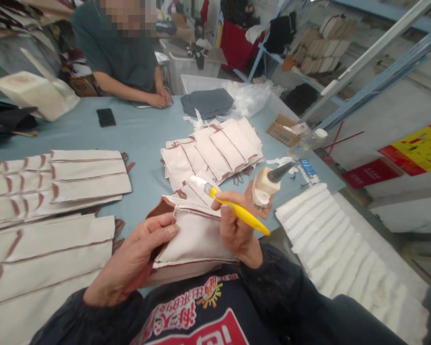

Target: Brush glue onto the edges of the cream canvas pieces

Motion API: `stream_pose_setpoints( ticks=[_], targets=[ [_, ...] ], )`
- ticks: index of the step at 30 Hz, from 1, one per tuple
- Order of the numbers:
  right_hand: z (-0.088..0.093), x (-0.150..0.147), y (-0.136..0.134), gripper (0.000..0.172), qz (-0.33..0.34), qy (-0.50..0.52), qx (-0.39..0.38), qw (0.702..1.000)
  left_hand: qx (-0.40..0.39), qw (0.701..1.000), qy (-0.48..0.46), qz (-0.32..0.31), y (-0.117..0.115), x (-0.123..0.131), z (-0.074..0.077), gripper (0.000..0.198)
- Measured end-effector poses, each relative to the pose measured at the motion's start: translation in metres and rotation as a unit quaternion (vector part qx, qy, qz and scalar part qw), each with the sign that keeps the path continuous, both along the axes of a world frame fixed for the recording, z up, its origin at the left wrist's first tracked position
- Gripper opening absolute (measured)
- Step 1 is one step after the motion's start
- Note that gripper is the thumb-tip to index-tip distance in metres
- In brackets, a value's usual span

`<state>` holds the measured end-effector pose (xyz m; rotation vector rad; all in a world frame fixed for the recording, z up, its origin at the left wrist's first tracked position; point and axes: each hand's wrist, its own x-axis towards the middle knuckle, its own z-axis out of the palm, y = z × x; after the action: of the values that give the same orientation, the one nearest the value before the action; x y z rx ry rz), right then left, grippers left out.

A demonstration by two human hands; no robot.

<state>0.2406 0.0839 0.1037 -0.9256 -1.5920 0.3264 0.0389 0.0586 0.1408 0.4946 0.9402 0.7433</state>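
The cream cloth pouch (196,237) with brown edging lies at the near edge of the blue bench (143,129), right against the person's body, on top of a small pile of the same. It looks light, soft and limp, likely to sag unless it is pinned flat, so the stitched edge seems the best place to hold it. The left hand (129,261) pinches its left edge, thumb on top. The right hand (235,227) is clenched around a yellow-handled brush (237,211), white tip over the pouch's top edge. A glue bottle (266,184) stands just beside it.
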Motion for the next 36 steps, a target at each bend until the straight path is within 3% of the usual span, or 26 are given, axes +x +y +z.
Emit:
stream_pose_setpoints(
  ticks=[4,10,12,16,21,25,28,32,36],
  targets=[
    [-0.011,-0.007,0.004,0.019,0.007,-0.068,-0.029,0.997,0.013,1.000,0.005,-0.016,0.000,0.000,-0.004,0.045],
    [-0.012,0.001,0.018,0.020,-0.047,-0.047,-0.036,0.997,0.112,0.987,0.107,-0.038,0.000,-0.017,-0.013,0.049],
    [-0.007,0.007,0.023,0.022,-0.061,-0.039,-0.062,0.995,0.176,0.963,0.186,-0.085,-0.003,-0.027,-0.017,0.048],
    [-0.005,0.011,0.033,0.026,-0.080,-0.045,-0.088,0.992,0.311,0.883,0.321,-0.145,-0.012,-0.034,-0.023,0.031],
    [-0.020,-0.002,0.040,0.026,-0.048,-0.060,-0.096,0.992,0.398,0.848,0.295,-0.188,-0.026,-0.020,-0.024,0.027],
    [-0.010,-0.003,0.019,0.024,-0.023,0.046,-0.101,0.994,0.429,0.830,0.320,-0.155,-0.035,-0.017,-0.030,0.026],
    [0.006,0.003,-0.013,0.025,0.042,0.113,-0.133,0.984,0.456,0.805,0.355,-0.135,-0.039,-0.021,-0.038,0.023],
    [0.014,0.007,-0.047,0.026,0.071,0.095,-0.163,0.979,0.486,0.781,0.372,-0.123,-0.040,-0.021,-0.041,0.021],
    [0.010,0.001,-0.061,0.031,0.096,0.039,-0.149,0.983,0.500,0.786,0.352,-0.089,-0.039,-0.017,-0.038,0.022]
  ],
)
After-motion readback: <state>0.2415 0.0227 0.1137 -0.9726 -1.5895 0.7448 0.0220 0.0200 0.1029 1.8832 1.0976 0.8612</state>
